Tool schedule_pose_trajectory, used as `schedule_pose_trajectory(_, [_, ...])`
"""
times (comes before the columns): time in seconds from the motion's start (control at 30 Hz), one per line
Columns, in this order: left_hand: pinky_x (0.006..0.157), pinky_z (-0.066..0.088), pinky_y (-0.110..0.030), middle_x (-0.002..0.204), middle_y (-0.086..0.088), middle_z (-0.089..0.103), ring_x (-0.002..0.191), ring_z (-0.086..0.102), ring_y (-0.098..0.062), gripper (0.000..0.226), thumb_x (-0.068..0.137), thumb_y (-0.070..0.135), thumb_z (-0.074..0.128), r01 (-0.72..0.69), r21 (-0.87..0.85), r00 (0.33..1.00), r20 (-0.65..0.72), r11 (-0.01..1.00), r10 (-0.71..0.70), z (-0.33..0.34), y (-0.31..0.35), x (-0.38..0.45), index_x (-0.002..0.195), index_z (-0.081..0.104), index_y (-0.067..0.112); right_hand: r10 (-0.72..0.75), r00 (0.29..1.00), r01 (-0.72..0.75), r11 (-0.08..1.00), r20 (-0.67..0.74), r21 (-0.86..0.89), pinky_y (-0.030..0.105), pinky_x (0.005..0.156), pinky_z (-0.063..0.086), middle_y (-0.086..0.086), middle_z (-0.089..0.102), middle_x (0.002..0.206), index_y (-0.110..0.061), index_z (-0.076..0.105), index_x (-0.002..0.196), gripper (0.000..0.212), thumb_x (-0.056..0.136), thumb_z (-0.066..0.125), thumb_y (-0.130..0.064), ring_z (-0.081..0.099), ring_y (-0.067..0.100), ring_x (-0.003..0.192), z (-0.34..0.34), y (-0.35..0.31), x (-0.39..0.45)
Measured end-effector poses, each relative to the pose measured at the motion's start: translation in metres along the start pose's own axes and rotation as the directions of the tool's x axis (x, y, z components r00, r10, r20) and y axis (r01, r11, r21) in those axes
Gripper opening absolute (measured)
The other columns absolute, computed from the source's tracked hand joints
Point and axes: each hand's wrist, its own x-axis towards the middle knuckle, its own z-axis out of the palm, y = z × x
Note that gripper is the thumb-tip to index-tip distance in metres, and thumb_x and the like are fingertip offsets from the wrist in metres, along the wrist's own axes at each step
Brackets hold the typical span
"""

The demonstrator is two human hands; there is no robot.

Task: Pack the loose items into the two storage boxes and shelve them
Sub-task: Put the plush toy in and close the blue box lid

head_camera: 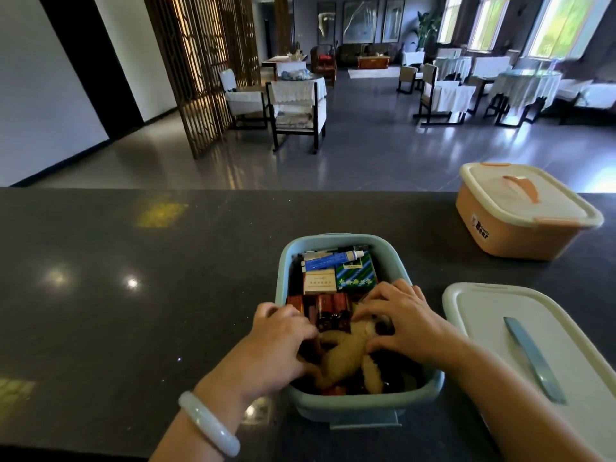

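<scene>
An open light-blue storage box (343,410) sits on the dark counter in front of me, filled with small cartons, a tube and dark red packets. A tan plush toy (346,351) lies in its near half. My left hand (276,338) presses on the toy's left side, fingers curled into the box. My right hand (403,318) lies flat over the toy's head, fingers spread. The box's pale lid (493,321) with a blue handle rests to the right. An orange storage box (513,228) with its lid on stands at the far right.
The dark polished counter (133,295) stretches left. Its far edge drops to a room with chairs and cloth-covered tables. A pale bangle (208,425) is on my left wrist.
</scene>
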Motion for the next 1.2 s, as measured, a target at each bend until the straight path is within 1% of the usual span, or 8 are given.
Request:
schedule_pose_trajectory(0.13, [0.114,0.016,-0.046,0.114,0.02,0.049,0.131,0.02,-0.02,0.015,0.086,0.04,0.066,0.121,-0.004,0.989,0.085,0.993,-0.12,-0.002,-0.002,-0.001,0.101,0.064,0.04,0.046,0.999,-0.046,0.999,-0.023,-0.019,0.027,0.101,0.021,-0.02,0.039,0.114,-0.05,0.055,0.115,0.042,0.076,0.067,-0.055,0.028,0.006,0.11,0.003,-0.001,0.004])
schedule_pose_trajectory(0.27, [0.114,0.012,-0.047,0.125,0.01,0.042,0.132,0.012,-0.027,0.024,0.087,0.035,0.067,0.177,-0.001,0.981,0.075,0.984,-0.177,-0.001,0.006,0.0,0.111,0.064,0.036,0.033,0.999,-0.035,0.999,0.043,0.032,0.028,0.101,0.021,-0.022,0.037,0.115,-0.054,0.052,0.112,0.042,0.074,0.068,-0.058,0.027,0.004,0.11,0.0,0.0,0.006])
schedule_pose_trajectory(0.37, [0.113,0.013,-0.047,0.12,0.011,0.04,0.129,0.012,-0.026,0.025,0.082,0.044,0.07,0.195,-0.014,0.979,0.068,0.981,-0.193,-0.005,0.007,-0.001,0.106,0.063,0.042,0.004,0.997,-0.006,1.0,0.071,0.03,0.026,0.102,0.02,-0.023,0.034,0.121,-0.054,0.052,0.115,0.044,0.073,0.063,-0.064,0.024,0.003,0.113,-0.001,-0.003,0.006])
schedule_pose_trajectory(0.5, [0.115,0.01,-0.05,0.111,0.02,0.046,0.127,0.026,-0.016,0.009,0.082,0.048,0.066,0.145,0.006,0.989,0.038,0.989,-0.146,-0.011,-0.005,-0.001,0.08,0.057,0.048,-0.014,0.997,0.015,1.0,0.078,-0.008,0.026,0.103,0.02,-0.024,0.031,0.125,-0.053,0.054,0.114,0.042,0.075,0.06,-0.066,0.022,0.002,0.115,0.007,-0.008,0.006])
schedule_pose_trajectory(0.7, [0.104,0.027,-0.041,0.114,0.012,0.036,0.117,0.019,-0.02,0.016,0.088,0.03,0.065,0.188,0.052,0.98,0.055,0.981,-0.191,-0.009,0.0,0.003,0.102,0.066,0.036,0.018,0.995,-0.013,0.998,0.094,-0.057,0.029,0.103,0.022,-0.024,0.032,0.125,-0.05,0.055,0.113,0.036,0.078,0.062,-0.059,0.024,0.004,0.115,0.011,-0.008,0.009])
schedule_pose_trajectory(0.8, [0.101,0.034,-0.041,0.111,0.01,0.036,0.117,0.021,-0.021,0.015,0.089,0.026,0.065,0.223,0.031,0.972,0.074,0.974,-0.224,-0.007,0.003,0.007,0.101,0.065,0.035,0.023,0.995,-0.018,0.999,0.1,-0.051,0.029,0.102,0.023,-0.024,0.032,0.124,-0.051,0.055,0.112,0.036,0.078,0.063,-0.059,0.025,0.003,0.114,0.011,-0.007,0.01])
schedule_pose_trajectory(1.1, [0.102,0.028,-0.04,0.111,0.011,0.043,0.118,0.021,-0.022,0.016,0.088,0.031,0.063,0.216,0.005,0.974,0.067,0.976,-0.216,-0.01,0.011,0.002,0.103,0.066,0.037,0.019,0.996,-0.017,0.999,0.083,-0.036,0.029,0.101,0.024,-0.026,0.032,0.123,-0.054,0.053,0.113,0.041,0.075,0.062,-0.064,0.026,0.002,0.112,0.016,-0.005,0.008])
schedule_pose_trajectory(1.2, [0.104,0.016,-0.041,0.106,0.013,0.052,0.105,0.024,-0.011,0.015,0.092,0.026,0.057,0.137,0.051,0.99,0.009,0.989,-0.138,-0.014,0.024,0.0,0.104,0.065,0.03,0.015,0.996,-0.011,0.999,0.083,-0.042,0.029,0.103,0.026,-0.025,0.031,0.126,-0.053,0.051,0.116,0.041,0.077,0.06,-0.063,0.025,0.002,0.114,0.017,-0.004,0.008])
